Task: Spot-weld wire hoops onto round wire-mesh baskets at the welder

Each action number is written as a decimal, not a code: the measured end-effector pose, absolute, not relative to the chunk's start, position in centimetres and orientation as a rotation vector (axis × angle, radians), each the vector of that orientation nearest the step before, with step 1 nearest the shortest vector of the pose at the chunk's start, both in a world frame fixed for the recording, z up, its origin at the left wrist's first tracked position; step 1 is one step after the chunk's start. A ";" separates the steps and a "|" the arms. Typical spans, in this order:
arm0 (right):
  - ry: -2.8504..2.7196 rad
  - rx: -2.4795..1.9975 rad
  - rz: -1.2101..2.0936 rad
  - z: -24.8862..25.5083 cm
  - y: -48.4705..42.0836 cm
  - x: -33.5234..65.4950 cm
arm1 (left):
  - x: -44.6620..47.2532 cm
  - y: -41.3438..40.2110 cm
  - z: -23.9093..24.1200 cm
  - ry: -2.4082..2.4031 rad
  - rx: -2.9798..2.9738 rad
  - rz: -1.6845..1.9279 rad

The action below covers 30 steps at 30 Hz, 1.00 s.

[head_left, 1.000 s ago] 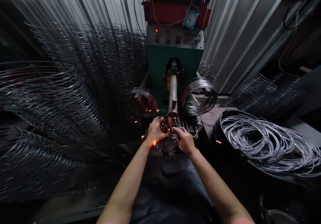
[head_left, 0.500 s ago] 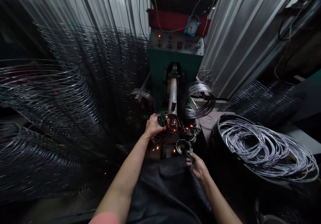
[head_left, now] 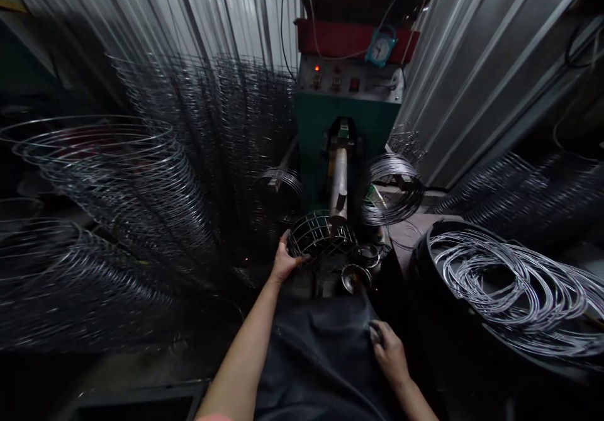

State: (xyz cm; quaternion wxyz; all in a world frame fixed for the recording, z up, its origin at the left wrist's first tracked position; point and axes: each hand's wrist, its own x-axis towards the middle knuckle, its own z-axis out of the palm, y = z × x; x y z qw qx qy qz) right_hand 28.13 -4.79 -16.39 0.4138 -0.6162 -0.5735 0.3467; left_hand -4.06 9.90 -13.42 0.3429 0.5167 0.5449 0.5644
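A round wire cage (head_left: 321, 237) sits under the metal arm (head_left: 338, 182) of a green welding machine (head_left: 346, 119). My left hand (head_left: 285, 258) grips the cage's left rim with curled fingers. My right hand (head_left: 389, 353) is low at my right side, resting on the dark apron (head_left: 321, 358) over my lap. Its fingers are curled on the apron's edge, and I cannot make out whether they hold anything. A small shiny metal cup (head_left: 356, 277) stands just in front of the cage.
Tall stacks of wire rings (head_left: 108, 182) fill the left side and back (head_left: 226, 125). A black tub (head_left: 425, 263) of loose wire hoops (head_left: 509, 282) stands at the right. Wire coils (head_left: 394, 185) hang beside the machine. Corrugated metal walls (head_left: 472, 62) enclose the space.
My right hand left the cage and dropped back to my lap. The sparks under the arm have stopped. My left hand stays on the cage rim. The view shifted left.
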 end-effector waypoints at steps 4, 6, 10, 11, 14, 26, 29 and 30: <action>-1.746 -1.583 0.902 -12.4 -4.8 27.9 | -4.7 8.1 -11.7 1.324 1.353 1.511; -1.853 -1.452 1.019 -8.2 -3.6 26.7 | -5.0 6.6 -10.5 1.348 1.524 1.458; -2.216 -1.178 1.102 -1.0 -0.1 22.9 | -4.4 4.1 -7.7 1.436 1.934 1.229; -2.299 -1.186 1.079 -0.2 0.8 21.8 | -3.9 3.8 -7.0 1.457 2.013 1.154; -2.416 -1.330 0.872 0.1 2.9 19.1 | -2.5 3.3 -5.3 1.528 2.171 0.945; -2.405 -0.921 0.771 -3.5 4.1 20.0 | -1.4 4.2 -4.3 1.522 2.124 0.834; -2.387 -0.923 0.731 -4.0 4.4 19.9 | -1.4 4.6 -4.4 1.510 2.126 0.836; -2.379 -0.922 0.717 -4.2 4.5 19.8 | -1.5 4.7 -4.4 1.499 2.132 0.848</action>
